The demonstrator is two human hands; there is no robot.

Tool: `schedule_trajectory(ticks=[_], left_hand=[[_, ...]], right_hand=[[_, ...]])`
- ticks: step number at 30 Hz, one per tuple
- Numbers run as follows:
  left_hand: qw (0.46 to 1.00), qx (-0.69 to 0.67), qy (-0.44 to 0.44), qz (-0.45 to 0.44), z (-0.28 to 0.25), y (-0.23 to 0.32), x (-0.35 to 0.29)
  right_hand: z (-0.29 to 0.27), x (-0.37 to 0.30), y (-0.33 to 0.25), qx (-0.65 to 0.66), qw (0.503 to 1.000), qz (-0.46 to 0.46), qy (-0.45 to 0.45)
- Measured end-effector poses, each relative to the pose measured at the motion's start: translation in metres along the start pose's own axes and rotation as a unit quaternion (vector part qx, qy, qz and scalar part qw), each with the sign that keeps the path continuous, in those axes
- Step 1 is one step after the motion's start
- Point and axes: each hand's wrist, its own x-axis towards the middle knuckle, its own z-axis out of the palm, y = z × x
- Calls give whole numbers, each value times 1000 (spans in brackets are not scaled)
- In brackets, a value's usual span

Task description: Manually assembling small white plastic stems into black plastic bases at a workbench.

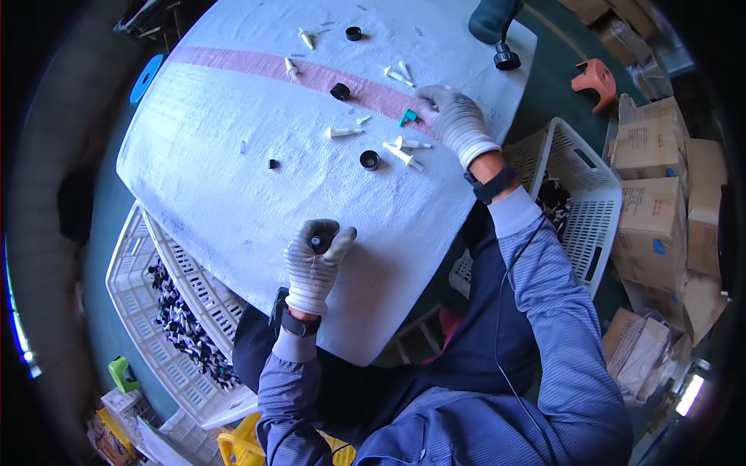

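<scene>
My left hand (315, 260), in a pale knit glove, is closed around a black round cap (318, 241) above the near part of the white-covered table. Farther off to the right, my gloved right hand (457, 123) rests low over the tabletop, its fingers curled. Just left of its fingertips lies a small green plastic piece (408, 117); whether they touch is unclear, and anything inside the fingers is hidden. Nearby are white tapered nozzles (402, 155) and a black ring-shaped cap (369, 160). Another black cap (340, 92) lies on the pink stripe.
A dark bottle with a black cap (507, 57) is at the far right corner. White baskets of small black-and-white parts flank the table, one at left (128, 272) and one at right (602, 210). Cardboard boxes (649, 213) stack at right, near an orange stool (597, 81).
</scene>
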Motion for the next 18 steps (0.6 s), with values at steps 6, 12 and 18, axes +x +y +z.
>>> schedule_trajectory(ticks=[6, 12, 18], left_hand=[[998, 8, -34, -57, -6, 10, 2], [994, -50, -44, -83, -5, 17, 1], [987, -112, -47, -104, -7, 15, 1]], right_hand=[[12, -3, -26, -116, 990, -55, -61], [19, -8, -23, -88, 994, -36, -49], [18, -27, -47, 128, 989, -72, 31]])
